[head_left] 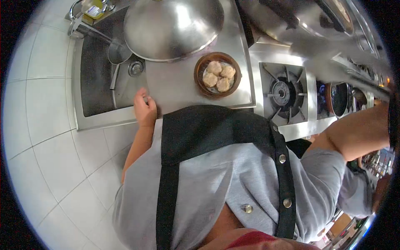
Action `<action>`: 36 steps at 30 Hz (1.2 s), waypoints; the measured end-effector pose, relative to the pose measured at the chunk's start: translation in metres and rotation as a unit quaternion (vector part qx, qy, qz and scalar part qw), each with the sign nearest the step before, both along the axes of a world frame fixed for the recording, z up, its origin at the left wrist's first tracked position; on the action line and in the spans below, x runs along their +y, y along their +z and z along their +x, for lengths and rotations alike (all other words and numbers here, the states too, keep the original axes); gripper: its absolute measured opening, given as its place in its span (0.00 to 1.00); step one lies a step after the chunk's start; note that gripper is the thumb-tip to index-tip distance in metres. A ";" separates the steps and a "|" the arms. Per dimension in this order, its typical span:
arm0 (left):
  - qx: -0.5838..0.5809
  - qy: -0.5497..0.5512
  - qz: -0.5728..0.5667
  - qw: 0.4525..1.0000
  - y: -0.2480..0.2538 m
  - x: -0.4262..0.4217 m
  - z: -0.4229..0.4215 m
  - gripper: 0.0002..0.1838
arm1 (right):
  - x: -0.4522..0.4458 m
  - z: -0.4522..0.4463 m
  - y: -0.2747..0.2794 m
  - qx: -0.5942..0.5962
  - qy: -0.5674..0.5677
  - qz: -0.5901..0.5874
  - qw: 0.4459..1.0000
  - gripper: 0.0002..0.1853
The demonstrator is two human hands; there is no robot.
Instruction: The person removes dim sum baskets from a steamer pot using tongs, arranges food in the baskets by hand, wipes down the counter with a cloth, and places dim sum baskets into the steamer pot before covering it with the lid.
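My left hand (145, 109) is at the front edge of the sink, near the counter. Its fingers are loosely bent, with a small gap between thumb and fingers, and I see nothing held in it. My right arm (360, 131) reaches out to the right past the stove; its hand lies beyond the visible circle. A blurred grey metal object (348, 66) passes in front of the stove on that side; I cannot make out what holds it. On the counter, a round brown steamer basket (197, 84) contains several pale dumplings (214, 67).
A large domed metal lid (175, 29) covers the back of the counter. In the sink (92, 83) lie a long-handled ladle (118, 53) and a drain fitting (135, 68). To the right are a gas burner (282, 93) and a dark pan (339, 100). Another person's grey sleeve (356, 193) shows lower right.
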State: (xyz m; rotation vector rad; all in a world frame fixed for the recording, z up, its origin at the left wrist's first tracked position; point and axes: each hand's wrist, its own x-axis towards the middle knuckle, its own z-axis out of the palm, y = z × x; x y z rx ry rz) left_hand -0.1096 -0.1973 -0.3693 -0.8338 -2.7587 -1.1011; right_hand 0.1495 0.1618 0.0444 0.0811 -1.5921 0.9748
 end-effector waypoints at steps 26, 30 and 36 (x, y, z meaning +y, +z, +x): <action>0.024 -0.520 -0.220 0.825 0.101 0.221 0.009 0.20 | -0.111 0.037 -0.210 -0.120 -0.028 -0.243 0.962 0.09; 0.053 -0.506 -0.387 0.769 0.106 0.244 0.022 0.22 | -0.107 0.051 -0.220 -0.121 -0.035 -0.255 0.959 0.08; 0.109 -0.504 -0.361 0.777 0.092 0.246 0.023 0.19 | -0.105 0.061 -0.229 -0.142 -0.058 -0.309 0.939 0.07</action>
